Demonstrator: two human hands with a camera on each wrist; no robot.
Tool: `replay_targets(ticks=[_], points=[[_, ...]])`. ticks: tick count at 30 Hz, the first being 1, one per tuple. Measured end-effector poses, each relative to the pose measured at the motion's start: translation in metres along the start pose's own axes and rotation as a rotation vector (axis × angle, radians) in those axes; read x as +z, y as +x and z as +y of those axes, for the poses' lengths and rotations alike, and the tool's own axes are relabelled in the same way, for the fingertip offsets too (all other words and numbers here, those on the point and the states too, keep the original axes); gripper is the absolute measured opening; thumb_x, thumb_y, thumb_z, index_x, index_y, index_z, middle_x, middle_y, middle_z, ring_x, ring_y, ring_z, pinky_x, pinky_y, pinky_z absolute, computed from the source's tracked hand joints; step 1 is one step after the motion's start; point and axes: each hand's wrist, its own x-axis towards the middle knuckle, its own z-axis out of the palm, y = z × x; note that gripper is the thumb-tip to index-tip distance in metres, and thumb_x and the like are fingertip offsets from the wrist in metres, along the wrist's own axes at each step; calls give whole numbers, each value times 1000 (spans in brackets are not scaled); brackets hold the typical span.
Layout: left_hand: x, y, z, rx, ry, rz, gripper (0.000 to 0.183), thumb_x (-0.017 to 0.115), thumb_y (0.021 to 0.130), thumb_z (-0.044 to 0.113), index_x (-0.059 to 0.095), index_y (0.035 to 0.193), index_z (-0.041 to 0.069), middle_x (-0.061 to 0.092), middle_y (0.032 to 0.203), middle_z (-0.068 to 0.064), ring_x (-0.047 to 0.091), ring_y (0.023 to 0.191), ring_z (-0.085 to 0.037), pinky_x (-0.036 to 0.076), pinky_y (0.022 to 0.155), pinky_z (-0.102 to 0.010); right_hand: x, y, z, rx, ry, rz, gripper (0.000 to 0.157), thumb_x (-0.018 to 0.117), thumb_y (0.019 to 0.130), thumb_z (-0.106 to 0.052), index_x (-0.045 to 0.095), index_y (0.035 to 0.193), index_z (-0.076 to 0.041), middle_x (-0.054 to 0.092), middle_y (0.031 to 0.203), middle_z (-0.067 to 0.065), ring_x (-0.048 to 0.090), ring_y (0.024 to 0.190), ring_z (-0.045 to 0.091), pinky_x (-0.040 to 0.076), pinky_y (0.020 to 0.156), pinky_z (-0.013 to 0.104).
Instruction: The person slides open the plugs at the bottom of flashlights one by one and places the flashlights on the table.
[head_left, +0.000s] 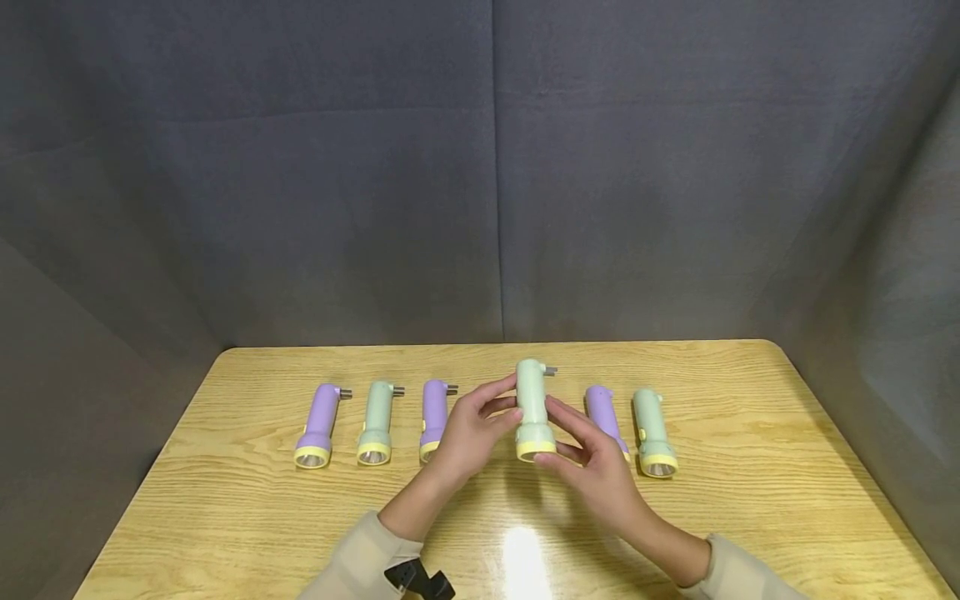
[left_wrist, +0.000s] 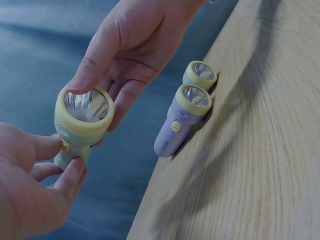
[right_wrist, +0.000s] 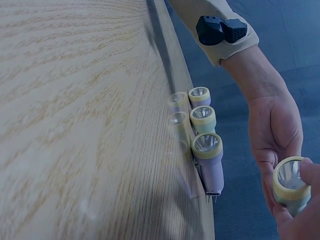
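A pale green flashlight (head_left: 532,404) with a yellow lens ring is held up over the middle of the table, its lens end toward me. Two metal plug prongs (head_left: 551,372) stick out sideways from its far end. My left hand (head_left: 471,435) pinches the body from the left, with the thumb by the yellow switch (left_wrist: 65,147). From the other side my right hand (head_left: 597,473) grips it, its thumb resting on the rim of the lens (left_wrist: 87,106). Nearest the right hand on the table lies a purple flashlight (head_left: 602,410), partly covered by that hand.
Left of the hands lie a purple flashlight (head_left: 322,417), a green one (head_left: 377,417) and another purple one (head_left: 433,410), prongs pointing right. At the right end lies another green flashlight (head_left: 651,425). Grey curtains (head_left: 360,208) surround the wooden table (head_left: 225,533).
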Motion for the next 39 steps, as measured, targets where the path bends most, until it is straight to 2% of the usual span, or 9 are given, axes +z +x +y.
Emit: replay_targets(ticks=[5, 14, 20, 31, 39], points=[[0, 0, -1, -2, 2, 15, 47, 63, 99, -1, 53, 145, -1, 49, 150, -18, 56, 129, -37, 52, 103, -36, 2, 2, 0, 11, 13, -6, 67, 73, 91, 1, 44, 152, -1, 41, 158, 14, 41, 142, 30, 52, 100, 27], [-2, -1, 0, -5, 22, 27, 48, 61, 100, -1, 51, 147, -1, 48, 151, -18, 54, 130, -37, 52, 104, -38, 5, 6, -1, 23, 39, 6, 67, 75, 90, 2, 45, 150, 3, 41, 158, 16, 42, 141, 30, 53, 99, 28], [-2, -3, -5, -10, 40, 27, 49, 57, 102, 0, 46, 150, 1, 45, 153, -18, 51, 133, -37, 49, 107, -41, 7, 9, 4, 56, 76, -19, 67, 73, 91, 1, 44, 151, 4, 39, 158, 17, 41, 143, 32, 52, 101, 29], [8, -2, -22, -19, -4, 151, 47, 49, 104, -5, 44, 150, -3, 42, 154, -22, 45, 137, -38, 38, 116, -47, 11, 18, 16, 115, 78, -61, 67, 70, 93, 4, 38, 151, 9, 37, 157, 24, 39, 143, 41, 51, 102, 29], [8, -3, -32, -65, -5, 209, 46, 49, 103, -6, 46, 149, -5, 44, 153, -23, 47, 135, -38, 39, 115, -46, 16, 21, 27, 165, 76, -76, 68, 71, 91, 6, 38, 150, 11, 37, 156, 27, 40, 141, 42, 50, 102, 30]])
